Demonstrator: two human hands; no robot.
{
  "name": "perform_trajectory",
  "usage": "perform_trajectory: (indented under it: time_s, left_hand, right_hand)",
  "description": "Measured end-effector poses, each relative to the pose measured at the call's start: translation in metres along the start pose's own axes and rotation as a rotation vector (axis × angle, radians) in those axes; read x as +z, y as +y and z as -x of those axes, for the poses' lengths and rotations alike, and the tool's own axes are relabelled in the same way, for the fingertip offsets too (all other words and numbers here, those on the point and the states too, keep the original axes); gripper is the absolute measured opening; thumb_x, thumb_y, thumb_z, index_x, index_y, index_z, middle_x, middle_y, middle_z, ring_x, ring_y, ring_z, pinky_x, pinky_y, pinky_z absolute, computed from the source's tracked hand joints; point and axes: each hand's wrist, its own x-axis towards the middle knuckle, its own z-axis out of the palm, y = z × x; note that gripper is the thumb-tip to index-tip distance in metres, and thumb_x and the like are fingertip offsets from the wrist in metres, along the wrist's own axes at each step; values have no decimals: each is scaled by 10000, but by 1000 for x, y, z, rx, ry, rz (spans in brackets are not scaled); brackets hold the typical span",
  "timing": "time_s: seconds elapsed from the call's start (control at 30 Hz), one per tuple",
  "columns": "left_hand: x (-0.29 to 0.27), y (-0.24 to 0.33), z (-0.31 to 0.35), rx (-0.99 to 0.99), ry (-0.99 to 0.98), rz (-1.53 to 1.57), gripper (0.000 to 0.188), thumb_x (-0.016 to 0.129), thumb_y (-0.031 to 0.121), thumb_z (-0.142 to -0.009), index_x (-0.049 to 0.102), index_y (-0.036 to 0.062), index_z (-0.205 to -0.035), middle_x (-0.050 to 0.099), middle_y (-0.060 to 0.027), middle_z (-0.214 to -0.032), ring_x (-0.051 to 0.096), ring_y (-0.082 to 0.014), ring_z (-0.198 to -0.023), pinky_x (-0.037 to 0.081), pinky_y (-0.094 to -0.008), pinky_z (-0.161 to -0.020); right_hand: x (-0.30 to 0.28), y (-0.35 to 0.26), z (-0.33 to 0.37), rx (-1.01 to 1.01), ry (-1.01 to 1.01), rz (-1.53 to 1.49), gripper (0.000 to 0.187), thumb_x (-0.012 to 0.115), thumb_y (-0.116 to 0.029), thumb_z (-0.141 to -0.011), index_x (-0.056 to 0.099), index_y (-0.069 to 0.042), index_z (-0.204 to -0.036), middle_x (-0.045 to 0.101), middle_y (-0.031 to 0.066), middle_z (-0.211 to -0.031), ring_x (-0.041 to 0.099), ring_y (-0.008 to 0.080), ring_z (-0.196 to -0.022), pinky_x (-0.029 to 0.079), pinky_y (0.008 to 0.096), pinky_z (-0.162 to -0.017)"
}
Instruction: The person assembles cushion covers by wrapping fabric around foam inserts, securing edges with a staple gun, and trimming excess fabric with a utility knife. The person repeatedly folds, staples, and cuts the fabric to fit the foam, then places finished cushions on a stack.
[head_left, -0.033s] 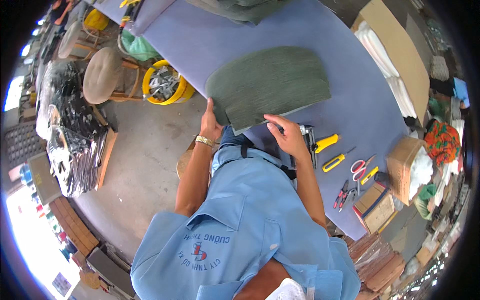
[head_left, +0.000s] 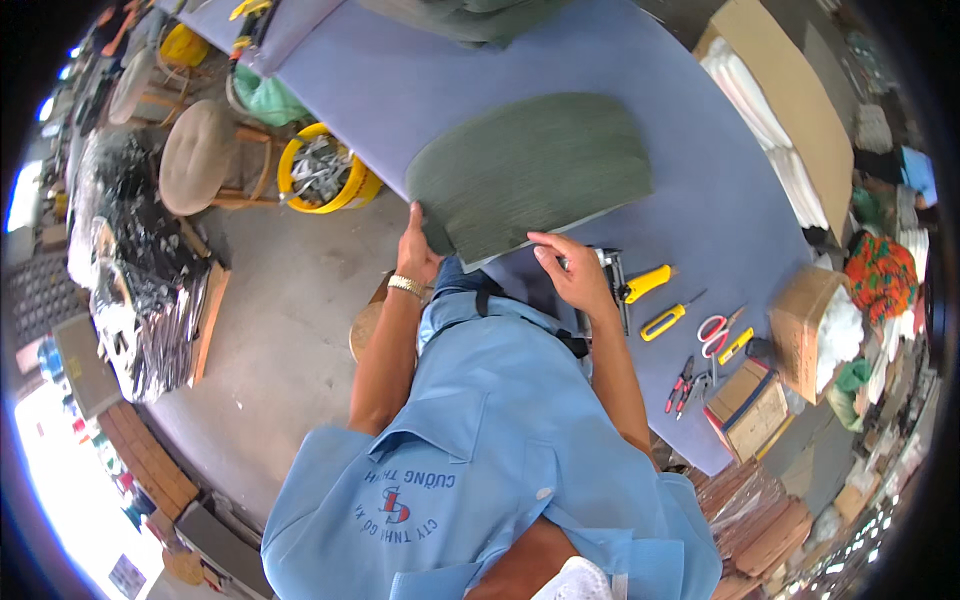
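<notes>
A big blue table (head_left: pixel 420 95) holds a wide green pad (head_left: pixel 530 170), its long side running left to right. The left hand (head_left: pixel 418 250) pinches its near left corner. The right hand (head_left: pixel 572 272) rests open, fingers flat, on its near edge.

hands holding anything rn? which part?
Both are on the green fabric-covered panel lying on the purple table. Left hand grips its near left corner; right hand is at the middle of the near edge, grip unclear.
</notes>
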Motion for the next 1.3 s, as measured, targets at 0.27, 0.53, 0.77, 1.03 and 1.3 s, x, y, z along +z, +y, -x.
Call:
perform_trajectory:
  time_s: [0.27, 0.53, 0.77, 1.03, 1.3]
  left_hand:
    - [-20, -10, -32, 112, 124, -213, 805, 632, 696, -921, 552, 51, -1396, 697, -45, -1114, 442, -72, -494, 307, -239, -387]
    - [-10, -6, -37, 137, 162, -362, 970, 594, 771, -891, 486, -14, -1449, 651, -103, -1270, 692, -186, -894, 523, -266, -570]
    - [-37, -3, -67, 123, 136, -436, 909, 577, 782, -892, 499, 63, -1443, 656, -100, -1234, 705, -225, -894, 561, -347, -595]
    - [-24, 22, -53, 61, 198, -541, 835, 549, 730, -944, 504, 68, -1452, 661, -93, -1239, 706, -234, -929, 577, -373, -623]
    - [58, 44, 40, -44, -343, -64, 624, 500, 550, -1049, 502, 48, -1421, 681, -143, -1265, 745, -302, -927, 661, -393, -646]
  right_hand:
    - [-52, 62, 3, 446, 521, -670, 427, 585, -396, -1053, 649, 2, -1196, 709, 134, -1076, 715, 211, -885, 586, 330, -798]
    - [-94, 85, -67, 658, 731, -598, 562, 607, -527, -1002, 634, 19, -1133, 670, 169, -1076, 696, 262, -920, 601, 408, -755]
    - [-106, 139, -73, 550, 537, -279, 516, 634, -488, -1004, 693, 13, -1112, 691, 57, -921, 648, 162, -869, 555, 353, -754]
    - [-84, 122, -78, 427, 689, -554, 462, 579, -481, -1037, 683, -36, -1108, 684, 48, -950, 653, 144, -824, 550, 316, -681]
    - [-141, 7, -79, 191, 581, -622, 378, 528, -383, -1080, 689, -46, -1140, 696, 50, -891, 649, 106, -744, 533, 270, -671]
